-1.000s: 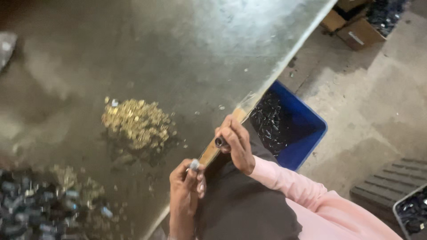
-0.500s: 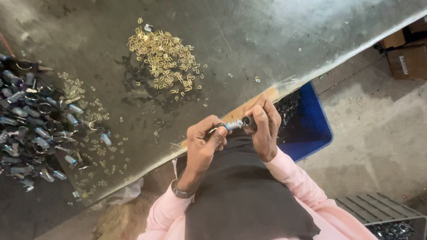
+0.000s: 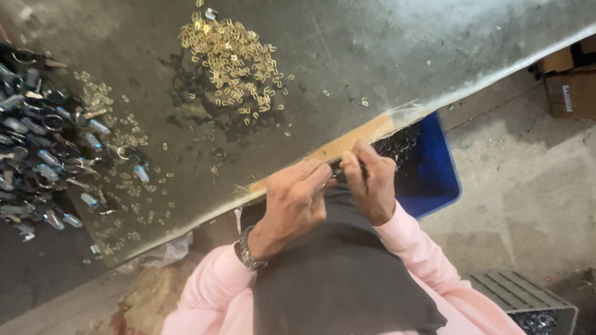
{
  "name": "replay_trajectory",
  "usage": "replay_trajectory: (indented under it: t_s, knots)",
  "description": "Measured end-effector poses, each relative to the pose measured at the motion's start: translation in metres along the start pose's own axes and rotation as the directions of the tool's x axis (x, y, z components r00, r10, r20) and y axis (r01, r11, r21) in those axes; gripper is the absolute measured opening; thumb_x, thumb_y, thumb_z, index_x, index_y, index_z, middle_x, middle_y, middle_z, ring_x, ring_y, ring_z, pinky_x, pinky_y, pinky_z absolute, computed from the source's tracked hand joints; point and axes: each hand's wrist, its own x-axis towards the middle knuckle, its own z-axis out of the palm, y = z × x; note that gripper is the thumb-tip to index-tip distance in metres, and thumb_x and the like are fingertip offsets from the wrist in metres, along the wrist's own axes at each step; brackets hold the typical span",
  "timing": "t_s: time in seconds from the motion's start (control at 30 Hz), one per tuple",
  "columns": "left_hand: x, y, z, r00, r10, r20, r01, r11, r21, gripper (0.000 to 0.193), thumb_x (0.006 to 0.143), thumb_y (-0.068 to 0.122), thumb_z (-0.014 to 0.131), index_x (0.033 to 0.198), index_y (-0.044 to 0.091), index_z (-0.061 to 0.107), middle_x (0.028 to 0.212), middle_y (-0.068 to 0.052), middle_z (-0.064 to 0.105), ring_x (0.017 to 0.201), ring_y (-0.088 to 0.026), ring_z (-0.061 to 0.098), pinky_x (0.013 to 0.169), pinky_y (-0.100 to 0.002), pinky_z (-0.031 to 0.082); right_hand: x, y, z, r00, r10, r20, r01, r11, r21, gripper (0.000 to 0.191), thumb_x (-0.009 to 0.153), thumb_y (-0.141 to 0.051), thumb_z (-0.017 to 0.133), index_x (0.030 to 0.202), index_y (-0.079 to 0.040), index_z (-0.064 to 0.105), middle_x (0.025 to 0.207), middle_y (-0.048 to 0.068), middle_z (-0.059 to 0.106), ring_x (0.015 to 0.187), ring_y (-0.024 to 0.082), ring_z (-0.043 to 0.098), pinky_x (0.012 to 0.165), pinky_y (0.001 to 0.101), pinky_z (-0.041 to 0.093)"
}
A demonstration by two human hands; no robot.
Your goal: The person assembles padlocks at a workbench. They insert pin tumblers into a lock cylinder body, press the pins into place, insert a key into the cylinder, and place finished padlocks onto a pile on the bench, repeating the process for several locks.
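From the head view, your two hands meet just off the near edge of the grey metal desk (image 3: 385, 56), above your dark apron. Your left hand (image 3: 297, 201) and right hand (image 3: 371, 183) pinch between them a small dark metal part (image 3: 336, 172); only a sliver of it shows, so you cannot tell its shape, but its long axis seems to run across from one grip to the other. Both grips are closed on it, fingertips nearly touching, neither hand clearly the nearer. Far of the hands, on the desk, lies the loose heap of small brass-coloured clips (image 3: 231, 59), well apart from your fingers. To the far left sits the dark pile of silvery metal pieces (image 3: 43, 146), with stray clips scattered between. Just right of your right hand, below the desk edge, stands the blue plastic bin (image 3: 434, 167). Nothing lies between your hands and the brass heap.
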Motion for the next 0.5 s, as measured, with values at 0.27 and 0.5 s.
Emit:
replay_trajectory:
  t_s: [0.27,0.5]
  knots:
    - [0.0,-0.03,0.024,0.877,0.294,0.381,-0.337,0.94,0.052,0.029,0.083,0.007,0.069,0.111,0.005,0.065,0.099,-0.007,0.06,0.091,-0.024,0.062,0.079,-0.037,0.05,-0.017,0.04,-0.022,0.83,0.479,0.285,-0.536,0.826,0.174,0.032,0.107,-0.025,0.055,0.082,-0.005,0.054,0.068,-0.003,0.045,0.059,0.004,0.039,0.049,0.0246,0.031]
    - [0.015,-0.001,0.049,0.965,0.066,0.252,-0.08,0.996,0.047,0.058,0.085,0.024,0.078,0.134,0.002,0.058,0.124,-0.012,0.064,0.111,-0.031,0.063,0.094,-0.042,0.05,-0.055,0.148,-0.082,0.97,0.055,-0.238,-0.086,0.989,-0.123,0.032,0.117,-0.017,0.042,0.097,-0.003,0.063,0.102,0.005,0.066,0.097,0.019,0.065,0.087,0.0311,0.05]
